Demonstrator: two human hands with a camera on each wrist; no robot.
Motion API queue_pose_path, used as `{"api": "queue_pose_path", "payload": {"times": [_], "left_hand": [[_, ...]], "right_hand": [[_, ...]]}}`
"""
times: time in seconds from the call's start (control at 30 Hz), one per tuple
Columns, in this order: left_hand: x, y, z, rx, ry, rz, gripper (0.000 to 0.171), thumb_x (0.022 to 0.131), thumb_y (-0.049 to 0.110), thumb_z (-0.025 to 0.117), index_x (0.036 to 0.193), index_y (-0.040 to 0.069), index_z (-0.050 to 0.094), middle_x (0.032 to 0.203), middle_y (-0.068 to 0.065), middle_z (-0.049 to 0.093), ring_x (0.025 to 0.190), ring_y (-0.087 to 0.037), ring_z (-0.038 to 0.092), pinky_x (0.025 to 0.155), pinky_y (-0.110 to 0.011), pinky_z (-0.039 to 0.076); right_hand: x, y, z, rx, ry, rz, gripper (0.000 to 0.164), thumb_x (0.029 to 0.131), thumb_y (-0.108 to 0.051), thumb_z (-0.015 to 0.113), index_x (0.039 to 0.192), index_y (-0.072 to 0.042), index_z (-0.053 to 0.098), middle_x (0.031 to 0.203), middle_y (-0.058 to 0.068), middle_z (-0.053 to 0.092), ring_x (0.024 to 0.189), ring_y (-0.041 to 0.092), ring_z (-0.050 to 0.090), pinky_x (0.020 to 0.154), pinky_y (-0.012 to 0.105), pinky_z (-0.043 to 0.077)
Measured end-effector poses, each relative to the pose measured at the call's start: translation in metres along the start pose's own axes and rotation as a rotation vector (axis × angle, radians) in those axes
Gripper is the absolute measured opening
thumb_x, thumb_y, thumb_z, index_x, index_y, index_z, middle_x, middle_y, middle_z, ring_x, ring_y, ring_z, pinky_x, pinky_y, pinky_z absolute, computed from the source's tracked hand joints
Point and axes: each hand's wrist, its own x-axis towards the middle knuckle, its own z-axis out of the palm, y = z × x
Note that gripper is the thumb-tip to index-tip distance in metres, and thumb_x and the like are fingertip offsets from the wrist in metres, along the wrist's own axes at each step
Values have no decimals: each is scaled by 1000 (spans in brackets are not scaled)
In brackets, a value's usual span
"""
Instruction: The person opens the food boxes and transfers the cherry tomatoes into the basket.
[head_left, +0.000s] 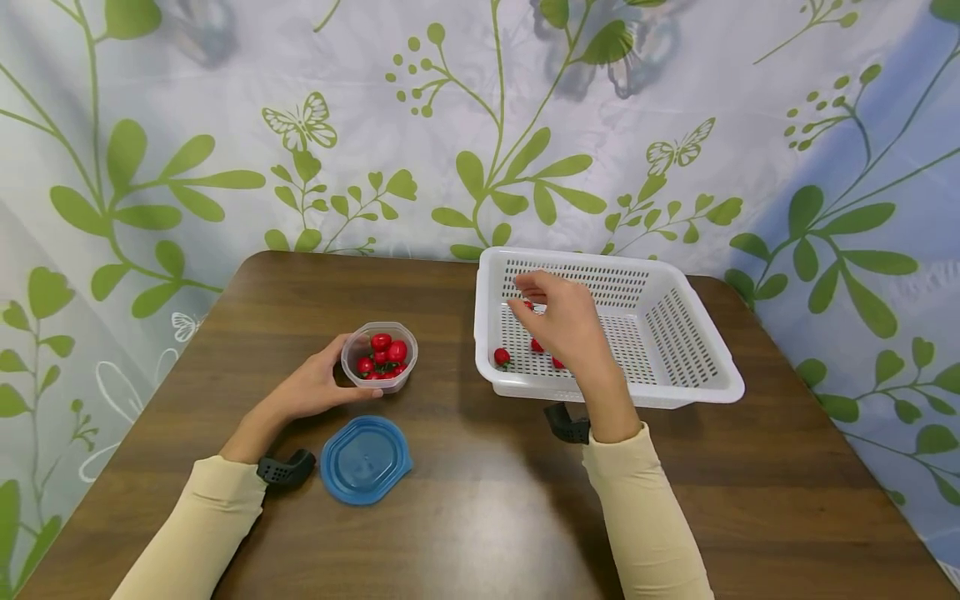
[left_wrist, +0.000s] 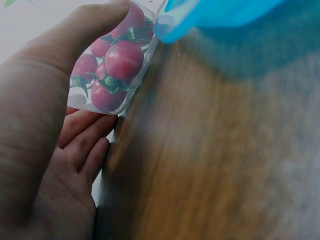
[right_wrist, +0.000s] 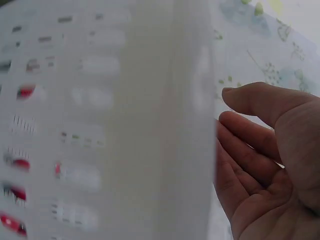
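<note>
My left hand (head_left: 309, 387) holds a small clear plastic container (head_left: 399, 384) on the table, thumb on the near side and fingers round the far side. Several red cherry tomatoes (left_wrist: 124, 61) with green stems sit inside it. Over the left part of a white perforated basket (head_left: 693, 333) hovers my right hand (head_left: 564, 321), its fingers loosely bent, thumb apart from them, with nothing visible between. A few more cherry tomatoes (head_left: 502, 357) lie on the basket's floor, some partly hidden by that hand. In the right wrist view the basket's wall covers part of the fingers.
A blue lid (head_left: 364, 461) lies flat on the brown wooden table (head_left: 465, 475), just in front of the container. Behind the table hangs a cloth (head_left: 360, 125) printed with green leaves and butterflies. Black bands are on both wrists.
</note>
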Motion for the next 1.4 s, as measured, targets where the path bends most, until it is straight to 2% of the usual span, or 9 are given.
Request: {"api": "queue_pose_path", "payload": {"times": [0.27,0.73,1.4], "left_hand": [[0,2,1,-8,4,-3,83,83,40,87,146,9,42,152,-15,51,140,-37,48,116,-61,37],[-2,5,4,-31,3,-20,85,82,41,87,147,11,41,152,-13,51,141,-36,48,116,-62,37],[-8,8,5,-30,6,-42,86,83,41,87,149,11,40,148,-13,54,136,-35,51,114,-62,39]], "right_hand": [[5,-23,27,-19,-56,-100,28,94,-17,76,118,-4,73,112,10,77,102,25,75,95,38,58],[8,-50,52,-8,-142,-117,30,95,-21,76,121,-7,73,117,8,75,108,23,73,96,37,57],[5,-68,89,-20,-272,-141,31,95,-21,76,123,-7,72,118,9,75,106,22,72,94,35,58]]}}
